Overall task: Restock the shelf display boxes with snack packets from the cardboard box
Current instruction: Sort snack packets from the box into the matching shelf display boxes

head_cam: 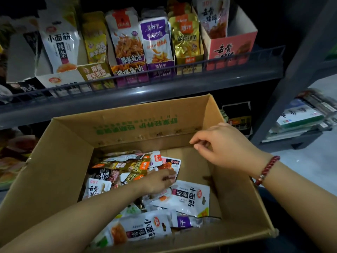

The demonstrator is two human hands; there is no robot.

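Two hands are at the box [60, 161], and only one is working. The left hand [158, 181] is down among the loose packets [127, 172], fingers bent into the pile near a red-and-white packet [170, 164]; from where I stand I cannot tell whether it has pinched one or is only sifting. The right hand [224, 145] hovers over the box's bare far corner, fingers loosely curled and holding nothing, a red bracelet [267, 170] on the wrist.

The packets lie jumbled at the left and near side of the box floor, several kinds mixed. Up on the shelf [138, 92] the display boxes [231, 48] stand in a row behind the wire rail, and the pink one at the right looks roomiest.

To do this step well, I would say pick one kind at a time. The big white packets [191, 196] lie on top and match the white display box [60, 79] at the left. Gather a few of one kind, square their edges with the idle right hand, then lift them together. Foil packets are slippery, so a grab at a corner may drop some back.
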